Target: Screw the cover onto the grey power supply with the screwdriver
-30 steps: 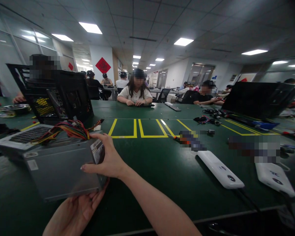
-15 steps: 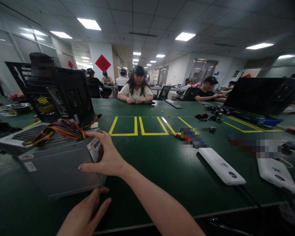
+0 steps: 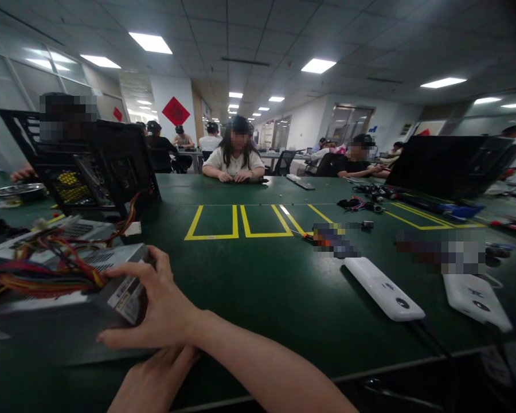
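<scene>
A grey metal computer power supply [image 3: 69, 338] lies at the lower left, with a bundle of coloured cables [image 3: 34, 275] draped over its top. My right hand [image 3: 155, 298] grips its right end, with the thumb on the near side and the fingers over the labelled end. Partly covered by my right wrist, my left hand [image 3: 155, 378] is close to the supply's lower right corner. Its visible fingers are stretched out and hold nothing I can see. Directly behind is another grey metal unit [image 3: 15, 250] with a vented top.
A black computer case [image 3: 126, 166] stands behind the supply, near a metal bowl [image 3: 21, 192]. Yellow tape outlines [image 3: 210, 236] mark the green table [image 3: 241, 275]. White power banks [image 3: 382, 287] and a black monitor-like panel [image 3: 438, 166] are to the right. A person [image 3: 234, 160] sits opposite.
The power supply has shifted left with my right hand and turned, showing more of its top. Its cables have swung left. My left hand now sits partly behind my right wrist.
</scene>
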The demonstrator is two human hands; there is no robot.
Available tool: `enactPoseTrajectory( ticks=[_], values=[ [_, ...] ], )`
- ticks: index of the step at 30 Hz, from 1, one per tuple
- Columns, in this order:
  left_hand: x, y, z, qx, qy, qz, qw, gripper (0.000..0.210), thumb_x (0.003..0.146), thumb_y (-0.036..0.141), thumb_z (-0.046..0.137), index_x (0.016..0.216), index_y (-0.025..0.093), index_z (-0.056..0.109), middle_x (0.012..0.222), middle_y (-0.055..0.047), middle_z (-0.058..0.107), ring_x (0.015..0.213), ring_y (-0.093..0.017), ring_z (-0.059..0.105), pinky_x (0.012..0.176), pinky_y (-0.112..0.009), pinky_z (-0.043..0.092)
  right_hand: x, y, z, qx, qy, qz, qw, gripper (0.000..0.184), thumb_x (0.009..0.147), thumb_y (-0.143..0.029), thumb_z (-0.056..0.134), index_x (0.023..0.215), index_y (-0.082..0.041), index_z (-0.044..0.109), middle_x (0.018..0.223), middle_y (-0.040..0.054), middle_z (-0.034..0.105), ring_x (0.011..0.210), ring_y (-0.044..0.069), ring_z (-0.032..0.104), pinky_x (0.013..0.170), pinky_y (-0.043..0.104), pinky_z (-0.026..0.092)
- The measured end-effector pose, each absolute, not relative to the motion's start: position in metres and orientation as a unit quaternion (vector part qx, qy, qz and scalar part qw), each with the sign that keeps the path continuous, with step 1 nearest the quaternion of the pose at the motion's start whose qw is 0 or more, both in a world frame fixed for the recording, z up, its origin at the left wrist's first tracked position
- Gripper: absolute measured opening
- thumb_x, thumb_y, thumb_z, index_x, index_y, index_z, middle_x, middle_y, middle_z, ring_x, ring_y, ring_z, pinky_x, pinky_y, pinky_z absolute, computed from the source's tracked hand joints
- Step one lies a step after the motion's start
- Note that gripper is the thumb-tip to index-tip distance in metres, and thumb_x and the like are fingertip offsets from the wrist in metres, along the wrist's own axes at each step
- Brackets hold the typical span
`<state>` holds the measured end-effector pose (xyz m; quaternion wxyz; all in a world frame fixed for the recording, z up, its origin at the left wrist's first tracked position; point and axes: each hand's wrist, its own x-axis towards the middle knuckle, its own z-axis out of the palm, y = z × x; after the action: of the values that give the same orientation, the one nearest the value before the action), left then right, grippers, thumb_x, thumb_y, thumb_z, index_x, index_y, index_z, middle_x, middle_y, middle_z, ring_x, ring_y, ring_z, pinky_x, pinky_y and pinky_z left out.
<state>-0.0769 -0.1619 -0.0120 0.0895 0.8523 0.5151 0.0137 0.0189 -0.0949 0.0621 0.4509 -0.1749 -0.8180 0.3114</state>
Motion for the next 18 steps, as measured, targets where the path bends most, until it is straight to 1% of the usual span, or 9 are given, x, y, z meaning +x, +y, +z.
enactPoseTrajectory(
  ticks=[2,4,7,9,12,14,16,18],
  values=[
    [-0.078,-0.160,-0.015,0.853,0.513,0.010,0.092,0.052,0.074,0.007,0.032,0.116,0.028,0.052,0.118,-0.003,0.058,0.105,-0.019,0.057,0.085,-0.031,0.048,0.011,-0.091,0.053,-0.174,-0.817,0.327,0.442,0.089,0.055,-0.032,0.076,0.130,-0.027,0.028,0.137,0.0071,0.023,0.134,0.022,0.007,0.105,0.037,0.025],
    [-0.076,-0.160,-0.014,0.846,0.525,-0.002,0.091,0.043,0.078,0.012,0.033,0.112,0.026,0.055,0.112,-0.004,0.062,0.100,-0.021,0.060,0.083,-0.033,0.050,0.005,-0.087,0.048,-0.173,-0.822,0.331,0.429,0.091,0.057,-0.034,0.075,0.132,-0.027,0.024,0.139,0.0088,0.020,0.135,0.022,0.006,0.104,0.038,0.026],
    [-0.072,-0.159,-0.008,0.842,0.531,-0.008,0.093,0.034,0.084,0.024,0.034,0.108,0.023,0.058,0.103,-0.006,0.065,0.093,-0.024,0.063,0.078,-0.036,0.052,0.004,-0.084,0.047,-0.179,-0.835,0.320,0.411,0.089,0.060,-0.036,0.073,0.134,-0.028,0.023,0.141,0.0078,0.019,0.135,0.023,0.000,0.106,0.040,0.023],
    [-0.070,-0.159,-0.006,0.841,0.531,-0.020,0.098,0.034,0.084,0.024,0.034,0.106,0.023,0.059,0.100,-0.007,0.066,0.090,-0.024,0.064,0.075,-0.037,0.052,0.006,-0.085,0.049,-0.196,-0.838,0.323,0.394,0.092,0.061,-0.039,0.072,0.135,-0.030,0.018,0.144,0.0067,0.015,0.135,0.025,0.000,0.106,0.043,0.023],
    [-0.070,-0.156,-0.009,0.856,0.504,-0.024,0.112,0.042,0.076,0.011,0.031,0.105,0.024,0.059,0.106,-0.006,0.064,0.095,-0.023,0.062,0.079,-0.037,0.051,0.008,-0.087,0.050,-0.229,-0.828,0.348,0.375,0.105,0.058,-0.045,0.072,0.138,-0.031,0.006,0.146,0.0074,0.010,0.135,0.029,0.008,0.104,0.047,0.026],
    [-0.074,-0.153,-0.015,0.864,0.487,-0.015,0.123,0.050,0.070,0.006,0.031,0.107,0.024,0.057,0.106,-0.005,0.064,0.097,-0.022,0.061,0.082,-0.036,0.049,0.009,-0.088,0.050,-0.238,-0.824,0.354,0.372,0.111,0.056,-0.049,0.072,0.139,-0.028,0.000,0.145,0.0093,0.015,0.133,0.029,0.015,0.104,0.046,0.027],
    [-0.081,-0.151,-0.023,0.855,0.503,0.014,0.125,0.051,0.068,0.007,0.032,0.112,0.022,0.054,0.098,-0.006,0.066,0.092,-0.021,0.063,0.081,-0.035,0.050,0.009,-0.089,0.052,-0.242,-0.824,0.346,0.377,0.110,0.058,-0.050,0.071,0.139,-0.025,0.001,0.142,0.0107,0.022,0.130,0.028,0.023,0.103,0.045,0.030],
    [-0.096,-0.151,-0.031,0.832,0.536,0.090,0.112,0.046,0.073,0.012,0.035,0.115,0.023,0.051,0.092,-0.004,0.066,0.088,-0.021,0.063,0.077,-0.032,0.051,0.010,-0.091,0.054,-0.250,-0.822,0.337,0.386,0.105,0.060,-0.051,0.069,0.139,-0.023,0.005,0.139,0.0116,0.027,0.128,0.027,0.029,0.102,0.044,0.031]
  ],
)
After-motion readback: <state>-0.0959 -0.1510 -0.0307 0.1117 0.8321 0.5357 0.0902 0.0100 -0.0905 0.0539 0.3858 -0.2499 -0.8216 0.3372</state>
